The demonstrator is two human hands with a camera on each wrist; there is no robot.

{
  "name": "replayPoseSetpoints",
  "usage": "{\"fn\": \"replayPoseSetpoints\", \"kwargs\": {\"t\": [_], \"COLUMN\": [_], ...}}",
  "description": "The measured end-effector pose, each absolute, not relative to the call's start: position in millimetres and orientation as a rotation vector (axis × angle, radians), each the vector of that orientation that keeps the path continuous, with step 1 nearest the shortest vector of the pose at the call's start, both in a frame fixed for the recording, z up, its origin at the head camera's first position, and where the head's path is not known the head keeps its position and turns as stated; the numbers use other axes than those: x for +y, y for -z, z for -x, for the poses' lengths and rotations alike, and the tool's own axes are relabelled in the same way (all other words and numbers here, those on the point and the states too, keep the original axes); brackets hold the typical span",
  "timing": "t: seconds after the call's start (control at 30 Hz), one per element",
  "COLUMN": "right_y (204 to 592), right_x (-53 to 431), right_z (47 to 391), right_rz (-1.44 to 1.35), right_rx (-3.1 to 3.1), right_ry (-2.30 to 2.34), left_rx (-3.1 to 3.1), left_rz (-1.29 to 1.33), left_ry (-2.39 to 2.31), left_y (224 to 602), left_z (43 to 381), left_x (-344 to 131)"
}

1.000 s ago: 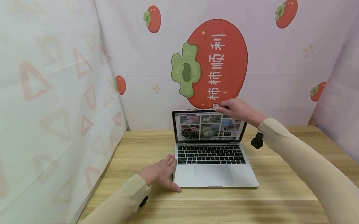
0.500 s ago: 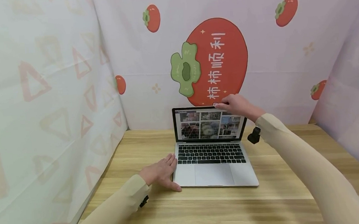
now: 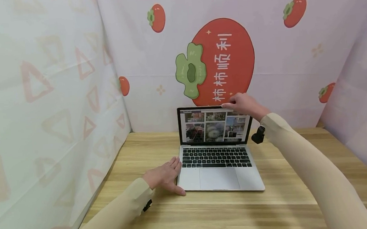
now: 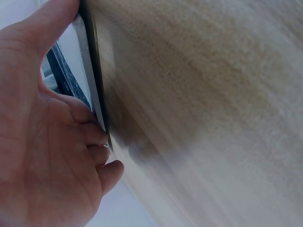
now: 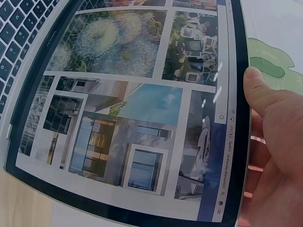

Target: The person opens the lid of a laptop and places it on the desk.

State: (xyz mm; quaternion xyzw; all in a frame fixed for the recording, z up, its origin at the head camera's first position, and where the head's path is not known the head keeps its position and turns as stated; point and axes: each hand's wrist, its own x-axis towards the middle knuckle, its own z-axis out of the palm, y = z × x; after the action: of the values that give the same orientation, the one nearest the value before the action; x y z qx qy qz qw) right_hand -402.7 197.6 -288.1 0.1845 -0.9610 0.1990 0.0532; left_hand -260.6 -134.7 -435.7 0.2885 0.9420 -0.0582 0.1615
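A silver laptop (image 3: 220, 179) sits open on the wooden table, its lit screen (image 3: 214, 128) showing a page of photos. My right hand (image 3: 247, 105) holds the top edge of the lid near its right corner. In the right wrist view the thumb (image 5: 258, 90) lies on the front bezel, while the other fingers are partly hidden behind the lid. My left hand (image 3: 163, 176) rests at the left edge of the laptop's base, thumb spread toward the front corner. In the left wrist view its fingertips (image 4: 111, 175) are right at the base's side.
The wooden table (image 3: 229, 214) extends around the laptop. A pale cloth backdrop (image 3: 151, 106) printed with red persimmons stands behind it, and another cloth wall (image 3: 60, 137) runs along the left. A small black device (image 3: 258, 135) is worn at the right wrist.
The lid's top edge has risen in the head view, and the screen faces the camera more fully. My right hand has moved up with it; the left hand stays put.
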Motion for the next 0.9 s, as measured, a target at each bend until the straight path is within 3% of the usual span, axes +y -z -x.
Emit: {"fn": "replayPoseSetpoints", "kwargs": {"t": [0.9], "right_y": [291.6], "right_x": [209.4], "right_z": [413.1], "right_rz": [-0.446], "right_rx": [-2.851], "right_ry": [-0.594], "left_rx": [2.684], "left_rz": [-0.811], "left_ry": [0.137], "left_y": [436.8], "left_z": [260.1], "left_x": [-134.9]}}
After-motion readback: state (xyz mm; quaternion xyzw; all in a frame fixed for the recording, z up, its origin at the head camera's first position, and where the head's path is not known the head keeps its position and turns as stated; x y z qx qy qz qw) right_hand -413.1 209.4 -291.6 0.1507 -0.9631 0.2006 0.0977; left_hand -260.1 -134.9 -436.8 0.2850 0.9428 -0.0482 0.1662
